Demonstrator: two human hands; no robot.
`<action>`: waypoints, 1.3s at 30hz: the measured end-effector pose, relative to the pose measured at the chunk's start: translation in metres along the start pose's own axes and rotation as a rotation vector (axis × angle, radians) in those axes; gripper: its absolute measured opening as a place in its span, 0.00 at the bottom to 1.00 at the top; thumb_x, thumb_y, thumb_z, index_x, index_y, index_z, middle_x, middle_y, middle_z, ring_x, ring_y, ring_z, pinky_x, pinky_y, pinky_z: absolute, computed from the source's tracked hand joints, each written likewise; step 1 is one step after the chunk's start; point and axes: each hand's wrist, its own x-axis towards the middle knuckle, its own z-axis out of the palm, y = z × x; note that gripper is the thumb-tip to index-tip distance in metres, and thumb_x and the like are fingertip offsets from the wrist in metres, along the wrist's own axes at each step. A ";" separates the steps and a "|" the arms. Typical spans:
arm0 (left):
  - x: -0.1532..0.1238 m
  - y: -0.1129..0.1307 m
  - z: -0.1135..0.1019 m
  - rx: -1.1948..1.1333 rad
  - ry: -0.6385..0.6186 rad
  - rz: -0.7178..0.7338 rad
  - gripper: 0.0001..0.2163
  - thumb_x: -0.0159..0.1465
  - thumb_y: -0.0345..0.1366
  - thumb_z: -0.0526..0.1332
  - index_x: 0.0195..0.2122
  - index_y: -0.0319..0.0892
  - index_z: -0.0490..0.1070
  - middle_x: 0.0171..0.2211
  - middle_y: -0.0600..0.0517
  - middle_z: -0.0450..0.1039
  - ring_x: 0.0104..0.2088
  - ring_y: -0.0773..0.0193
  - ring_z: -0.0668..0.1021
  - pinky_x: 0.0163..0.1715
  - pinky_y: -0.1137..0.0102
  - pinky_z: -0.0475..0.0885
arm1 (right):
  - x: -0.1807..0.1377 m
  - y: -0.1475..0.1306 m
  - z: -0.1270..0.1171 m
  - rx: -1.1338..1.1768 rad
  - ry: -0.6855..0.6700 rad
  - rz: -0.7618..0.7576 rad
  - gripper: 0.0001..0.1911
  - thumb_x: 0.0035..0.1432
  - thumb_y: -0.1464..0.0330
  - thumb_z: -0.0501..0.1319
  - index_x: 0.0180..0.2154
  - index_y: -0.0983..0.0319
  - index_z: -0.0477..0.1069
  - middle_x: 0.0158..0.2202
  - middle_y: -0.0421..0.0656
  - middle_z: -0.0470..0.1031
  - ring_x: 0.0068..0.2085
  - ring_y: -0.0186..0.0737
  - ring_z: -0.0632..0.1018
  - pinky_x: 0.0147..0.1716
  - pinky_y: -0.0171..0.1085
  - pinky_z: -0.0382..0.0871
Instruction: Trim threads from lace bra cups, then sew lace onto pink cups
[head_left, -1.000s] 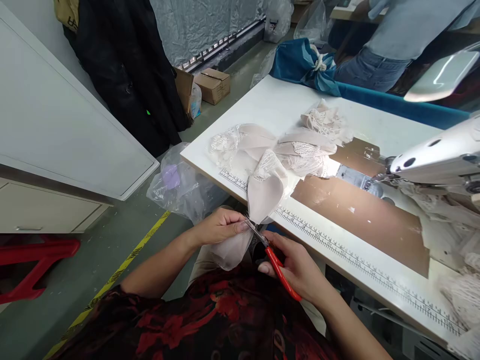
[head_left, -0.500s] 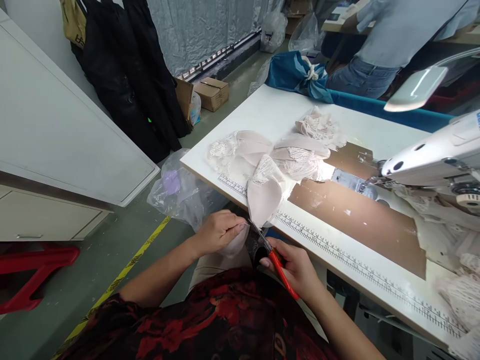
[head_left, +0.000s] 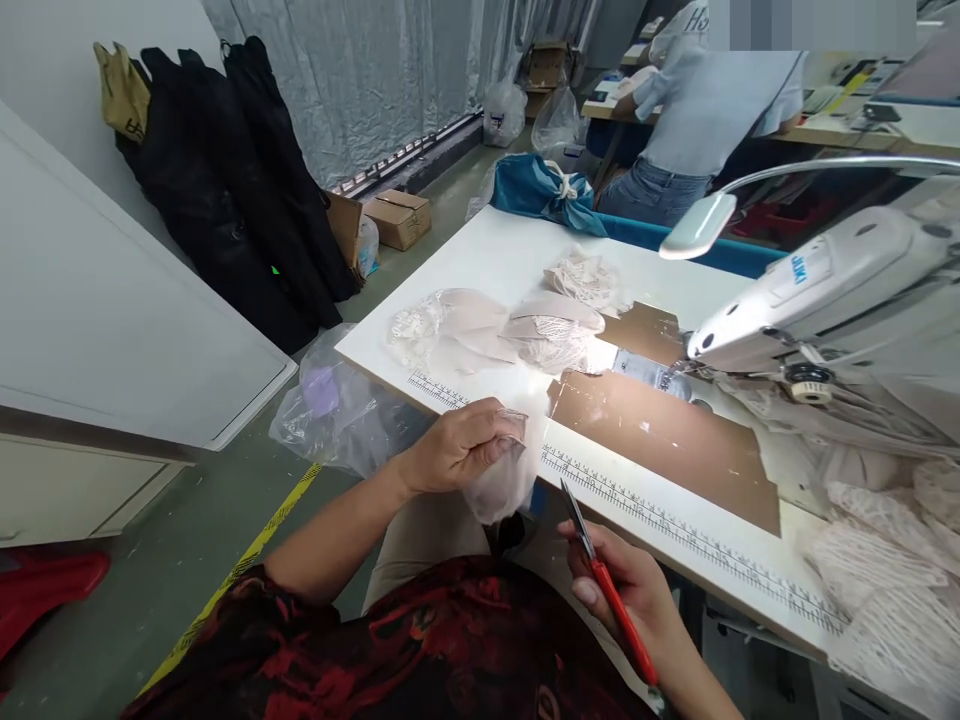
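"Where's the pale fabric piece [head_left: 504, 487]?"
"By the worktop's [head_left: 442, 258] near edge, pinched in my left hand [head_left: 457, 447]; my right hand [head_left: 646, 588] grips the scissors [head_left: 607, 585], apart from it."
"Cutting cleanly?"
"I'd pull it taut."

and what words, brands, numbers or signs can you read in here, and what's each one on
"JUKI": on the sewing machine
"Ho": on the back of the co-worker's shirt; the rest is cut off
Numbers on the ruler along the table edge: too small to read
Black marks on the yellow floor tape: too blurred to read
Dark marks on the tan cloth: too blurred to read
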 end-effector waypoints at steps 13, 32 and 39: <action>-0.022 0.024 -0.003 -0.403 -0.440 -0.261 0.12 0.67 0.34 0.54 0.43 0.36 0.75 0.40 0.41 0.76 0.43 0.60 0.78 0.46 0.69 0.71 | 0.010 -0.009 -0.004 -0.058 -0.168 0.210 0.17 0.58 0.58 0.60 0.46 0.59 0.70 0.37 0.43 0.77 0.37 0.45 0.76 0.37 0.38 0.70; -0.039 0.022 0.014 -0.322 -0.462 -0.360 0.12 0.67 0.35 0.54 0.44 0.37 0.75 0.40 0.42 0.77 0.40 0.62 0.78 0.42 0.71 0.71 | 0.010 -0.012 0.011 0.042 -0.264 0.152 0.20 0.56 0.58 0.62 0.48 0.60 0.69 0.38 0.42 0.76 0.40 0.45 0.76 0.41 0.37 0.69; -0.039 0.021 0.015 -0.340 -0.452 -0.334 0.11 0.66 0.33 0.55 0.43 0.37 0.76 0.38 0.43 0.77 0.39 0.63 0.79 0.40 0.73 0.72 | 0.009 -0.010 0.010 0.042 -0.270 0.119 0.16 0.57 0.57 0.61 0.42 0.60 0.70 0.35 0.41 0.76 0.36 0.42 0.74 0.36 0.34 0.68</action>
